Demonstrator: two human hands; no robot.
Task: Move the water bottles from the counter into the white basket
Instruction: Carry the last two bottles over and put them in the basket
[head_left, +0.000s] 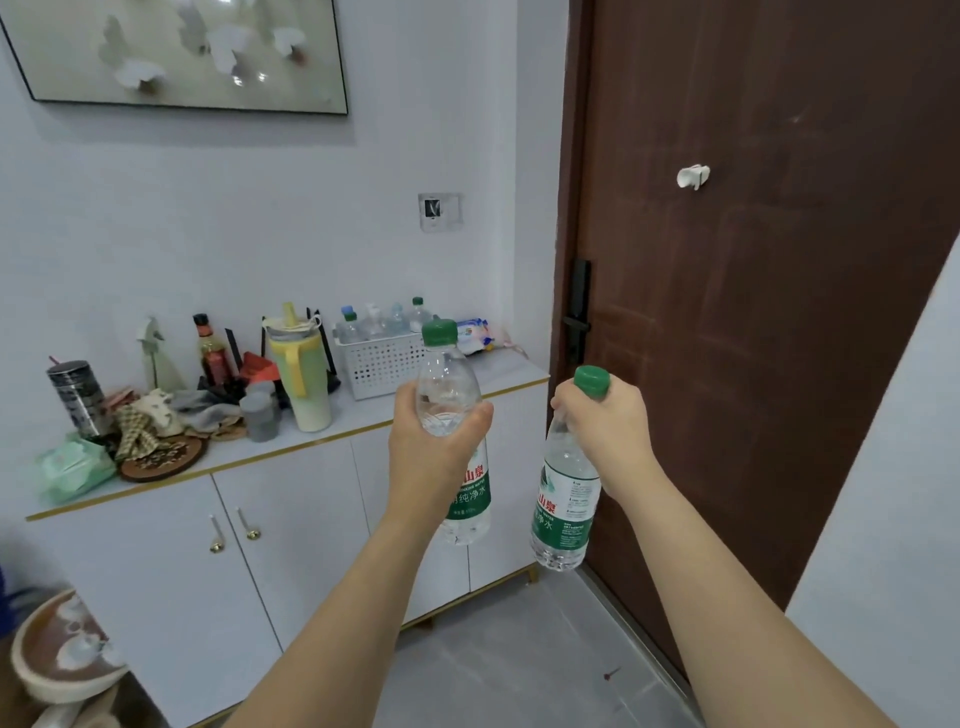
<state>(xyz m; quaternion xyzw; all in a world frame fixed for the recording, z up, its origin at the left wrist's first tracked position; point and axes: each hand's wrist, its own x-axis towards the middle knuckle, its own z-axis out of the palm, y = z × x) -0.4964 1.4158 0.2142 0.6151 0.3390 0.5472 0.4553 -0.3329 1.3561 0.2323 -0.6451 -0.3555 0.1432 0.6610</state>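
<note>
My left hand (434, 447) grips a clear water bottle (448, 379) with a green cap and green label around its upper body, upright, in the air in front of the counter. My right hand (605, 423) holds a second green-capped water bottle (563, 506) by its neck, hanging slightly tilted to the right of the cabinet. The white perforated basket (382, 366) stands on the counter's right part, behind the left bottle. Several small bottles (384, 319) stand inside it.
The white counter (332, 434) with a gold edge carries a green-yellow tumbler (301, 374), a sauce bottle (213, 348), a dark can (78, 395), cloths and a wipes pack (475, 335). A brown door (753, 260) stands to the right. A round stool (62, 649) sits at lower left.
</note>
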